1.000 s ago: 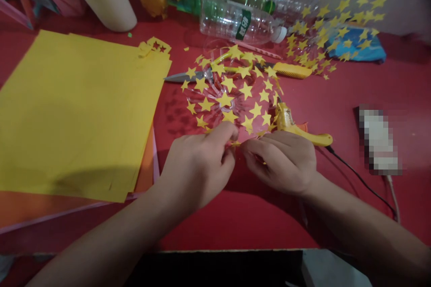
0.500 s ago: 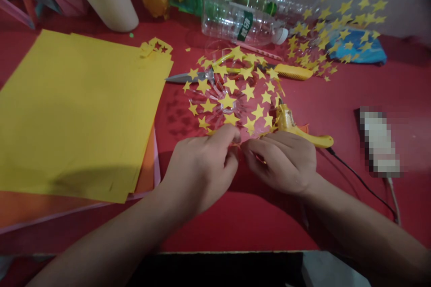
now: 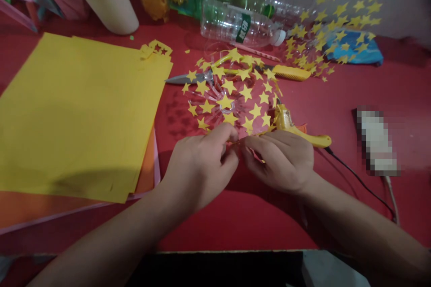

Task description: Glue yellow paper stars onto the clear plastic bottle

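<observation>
Both hands (image 3: 235,161) pinch a yellow star (image 3: 235,142); glue gun (image 3: 296,128) just beside.

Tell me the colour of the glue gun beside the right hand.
Yellow: the glue gun shows best in the head view, lying just beyond the right hand.

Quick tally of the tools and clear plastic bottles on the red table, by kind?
Scissors: 1
Glue gun: 1
Yellow-handled cutter: 1
Clear plastic bottles lying down: 2 — one with a white cap, one with a green cap
Total: 5
</observation>
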`<move>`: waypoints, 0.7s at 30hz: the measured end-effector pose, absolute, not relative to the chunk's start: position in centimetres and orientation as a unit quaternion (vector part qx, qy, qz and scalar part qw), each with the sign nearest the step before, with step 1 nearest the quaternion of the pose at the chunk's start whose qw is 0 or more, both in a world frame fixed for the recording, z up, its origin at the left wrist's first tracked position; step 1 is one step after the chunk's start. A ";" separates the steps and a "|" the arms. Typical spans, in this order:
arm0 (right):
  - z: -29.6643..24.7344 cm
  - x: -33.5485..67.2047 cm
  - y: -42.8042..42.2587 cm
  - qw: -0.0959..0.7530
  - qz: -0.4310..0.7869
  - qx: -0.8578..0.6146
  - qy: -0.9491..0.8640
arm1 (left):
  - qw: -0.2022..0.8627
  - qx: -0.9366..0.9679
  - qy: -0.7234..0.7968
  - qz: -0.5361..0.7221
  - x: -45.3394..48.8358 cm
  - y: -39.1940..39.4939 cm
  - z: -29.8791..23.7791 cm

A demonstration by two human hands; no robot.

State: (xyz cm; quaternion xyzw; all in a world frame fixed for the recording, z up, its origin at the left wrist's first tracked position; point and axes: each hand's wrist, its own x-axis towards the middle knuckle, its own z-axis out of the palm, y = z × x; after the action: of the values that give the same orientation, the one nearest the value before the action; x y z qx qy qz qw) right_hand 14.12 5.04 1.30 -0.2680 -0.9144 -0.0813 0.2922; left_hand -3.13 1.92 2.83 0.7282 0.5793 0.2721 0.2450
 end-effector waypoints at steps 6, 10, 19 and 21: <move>1.3 14.1 5.0 0.299 -0.087 -0.263 -0.913 | 0.251 0.719 0.587 0.275 -3.1 2.0 2.9; 1.6 14.3 5.0 0.307 -0.081 -0.262 -0.911 | 0.235 0.727 0.591 0.260 -3.1 2.0 2.9; 4.0 15.6 5.1 0.350 -0.068 -0.326 -0.875 | 0.046 0.776 0.575 0.255 -3.6 1.6 2.8; 4.2 15.9 5.5 0.371 -0.058 -0.380 -0.845 | 0.033 0.775 0.567 0.277 -3.7 1.3 3.3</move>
State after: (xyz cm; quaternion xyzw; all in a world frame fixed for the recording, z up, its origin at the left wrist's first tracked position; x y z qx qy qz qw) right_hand 15.90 5.45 4.20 -0.3796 -0.8454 -0.0577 0.3712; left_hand -3.70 1.26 3.28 0.7753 0.5667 0.2769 0.0333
